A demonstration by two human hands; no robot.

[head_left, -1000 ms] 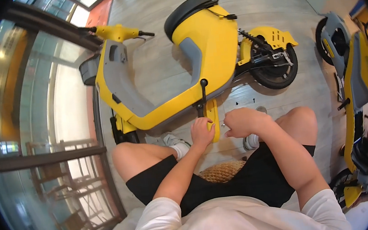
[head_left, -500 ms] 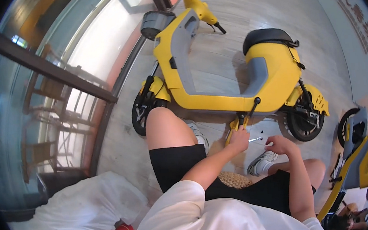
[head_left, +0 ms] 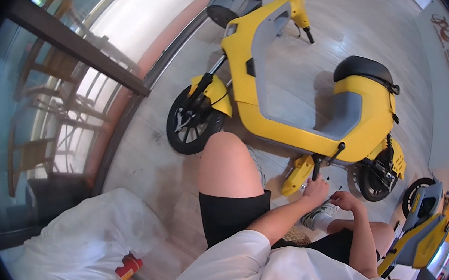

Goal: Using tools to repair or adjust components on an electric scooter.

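Note:
A yellow and grey scooter (head_left: 301,137) with black seat and wheels stands across the floor before me. My left hand (head_left: 315,189) is closed round the lower end of a black post (head_left: 317,166) under its body, beside a yellow elongated piece (head_left: 296,180). Just right of it, my right hand (head_left: 345,200) pinches a thin metal tool (head_left: 335,194), apparently a wrench, its far end sticking out toward the post. A few small dark bits (head_left: 328,179) show on the floor near the post. My bent knees and one shoe frame the hands.
A glass partition (head_left: 25,122) with wooden chairs seen through it runs along the left. A white cloth (head_left: 86,225) and red canister (head_left: 128,268) lie at lower left. A second yellow and grey scooter (head_left: 421,242) stands right, near a white signboard (head_left: 444,149).
The view has swung, showing more of the front wheel and left side. My left hand stays on the post; my right hand has come closer to it, fingers now on the metal tool.

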